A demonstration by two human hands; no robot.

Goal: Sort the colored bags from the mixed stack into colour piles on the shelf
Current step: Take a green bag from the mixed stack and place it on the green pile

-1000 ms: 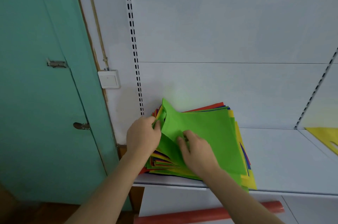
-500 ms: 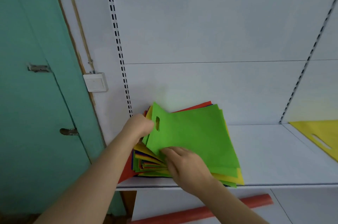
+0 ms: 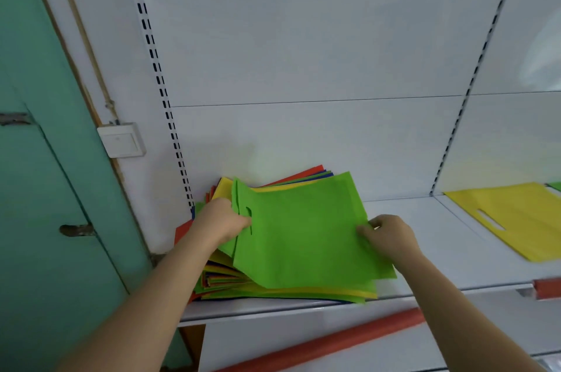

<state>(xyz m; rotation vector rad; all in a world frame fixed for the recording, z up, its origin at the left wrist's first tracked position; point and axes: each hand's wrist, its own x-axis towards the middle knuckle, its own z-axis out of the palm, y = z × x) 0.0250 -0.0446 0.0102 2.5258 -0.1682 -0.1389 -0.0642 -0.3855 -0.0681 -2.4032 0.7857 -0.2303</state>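
One head-worn wide-angle view looks forward and slightly down, close to the shelf point(image 3: 455, 253).

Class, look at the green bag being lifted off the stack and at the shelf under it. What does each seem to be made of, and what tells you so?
Green bag: probably thin non-woven fabric, matte; it bends limply where the left hand and right hand hold it, with a punched handle slot. Shelf: likely painted metal, smooth white with a soft sheen and a thin front lip.

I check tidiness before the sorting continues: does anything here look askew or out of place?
The mixed stack is fanned and uneven, its edges splayed near the shelf front. Nothing looks damaged; both hands hold the green bag.
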